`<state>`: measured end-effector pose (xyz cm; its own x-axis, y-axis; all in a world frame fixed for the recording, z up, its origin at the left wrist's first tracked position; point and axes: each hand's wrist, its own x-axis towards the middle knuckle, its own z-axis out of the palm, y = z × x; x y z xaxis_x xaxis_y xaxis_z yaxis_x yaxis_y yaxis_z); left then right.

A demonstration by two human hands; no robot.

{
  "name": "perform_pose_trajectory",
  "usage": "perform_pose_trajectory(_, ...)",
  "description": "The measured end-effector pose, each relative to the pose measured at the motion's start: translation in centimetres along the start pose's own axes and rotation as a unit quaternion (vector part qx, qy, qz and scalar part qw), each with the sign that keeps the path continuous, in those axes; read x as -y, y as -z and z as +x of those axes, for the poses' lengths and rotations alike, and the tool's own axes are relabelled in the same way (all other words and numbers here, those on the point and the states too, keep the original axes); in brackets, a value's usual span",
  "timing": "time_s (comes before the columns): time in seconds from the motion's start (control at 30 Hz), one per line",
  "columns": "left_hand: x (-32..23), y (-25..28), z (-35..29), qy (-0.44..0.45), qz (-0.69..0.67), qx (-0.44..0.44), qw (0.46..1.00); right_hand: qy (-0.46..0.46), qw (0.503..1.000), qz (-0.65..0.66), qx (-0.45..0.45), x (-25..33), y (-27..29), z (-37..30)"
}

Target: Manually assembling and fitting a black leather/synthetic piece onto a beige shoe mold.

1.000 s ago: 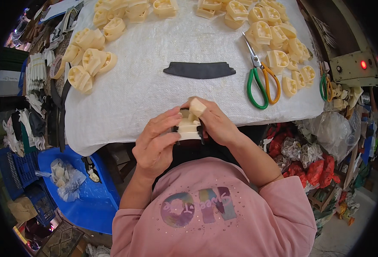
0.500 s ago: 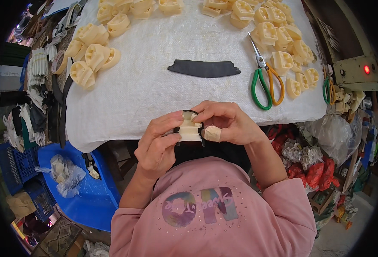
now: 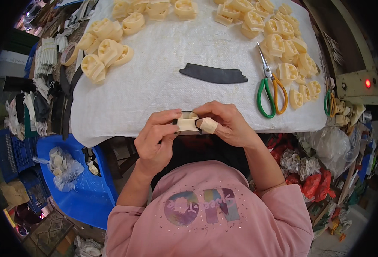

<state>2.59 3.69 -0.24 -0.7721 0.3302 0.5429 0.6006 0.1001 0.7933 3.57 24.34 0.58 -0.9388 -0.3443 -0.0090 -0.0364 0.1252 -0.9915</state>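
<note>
Between both hands, at the near edge of the white-covered table, is a cream plastic part [image 3: 187, 124] with black material along its rim and sides. My left hand [image 3: 158, 135] grips its left side, fingers bent around it. On the other side my right hand [image 3: 223, 124] pinches it; the thumb wears a beige wrap and presses on the near right corner. The fingers hide much of the part. Beyond the hands lies a flat black strip [image 3: 213, 73]. Scissors [image 3: 266, 81] with one green and one orange handle rest to its right, blades pointing away.
Cream plastic parts sit in groups on the white sheet [image 3: 154, 85], at far left [image 3: 108, 51] and right [image 3: 287, 73]. A blue tub [image 3: 75, 192] with a plastic bag stands below left. Red and clear bags [image 3: 311, 180] lie below right, under a metal box with a red light [image 3: 359, 83].
The held part has tipped, so its far black rim shows less and its cream face more. My right thumb has moved onto its near face. The whole view has shifted slightly.
</note>
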Motion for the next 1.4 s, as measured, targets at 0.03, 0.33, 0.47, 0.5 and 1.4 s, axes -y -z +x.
perform_pose_trajectory(0.03, 0.1, 0.4, -0.3, -0.001, 0.003, -0.004, 1.000, 0.003, 1.000, -0.001, 0.004, -0.1, 0.0, 0.3)
perform_pose_trajectory(0.33, 2.9, 16.6, -9.9, 0.175, 0.368, -0.391, 0.825, 0.090, 0.900, -0.386, -0.185, -1.3, 4.5, 2.2)
perform_pose_trajectory(0.47, 6.5, 23.7, -21.2, 0.270, 0.502, -0.407, 0.713, 0.101, 0.876, -0.442, -0.163, -1.2, 4.8, 3.0)
perform_pose_trajectory(0.5, 7.7, 25.4, -25.2, 0.284, 0.574, -0.321, 0.698, 0.099, 0.876, -0.446, -0.157, -1.1, 4.7, 3.4)
perform_pose_trajectory(1.4, 2.1, -2.9, 3.0, 0.005, 0.110, 0.032, 0.993, 0.059, 0.938, -0.339, -0.041, -3.1, 8.2, 5.5)
